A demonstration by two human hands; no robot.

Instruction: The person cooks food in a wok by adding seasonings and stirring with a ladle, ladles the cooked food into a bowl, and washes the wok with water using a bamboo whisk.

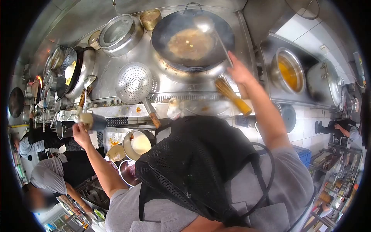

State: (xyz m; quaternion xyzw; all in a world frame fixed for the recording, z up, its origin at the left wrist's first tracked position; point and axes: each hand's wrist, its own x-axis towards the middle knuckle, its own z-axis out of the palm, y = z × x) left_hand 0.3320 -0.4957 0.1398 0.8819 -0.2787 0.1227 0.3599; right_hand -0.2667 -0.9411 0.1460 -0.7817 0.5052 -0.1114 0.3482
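Note:
My right hand (241, 71) is closed around the handle of a ladle (203, 24), whose metal bowl hangs over the far right part of a wok (162, 36). Brownish, steaming liquid (189, 48) with a small pale lump lies in the wok. Out to the left, my left hand (80, 135) grips a cylindrical container (99, 123) with a dark body and a pale end, tipped on its side. What it contains cannot be made out. A perforated skimmer (134, 82) rests on the steel counter between my hands. A bamboo wok brush (234, 96) lies below my right hand.
A steel pot with a strainer (116, 36) and a tin can (150, 19) stand behind the skimmer. Another wok (69, 75) sits at left, and a bowl of orange liquid (289, 71) at right. Below are a pale-filled pot (140, 145) and a bent-over co-worker (50, 174).

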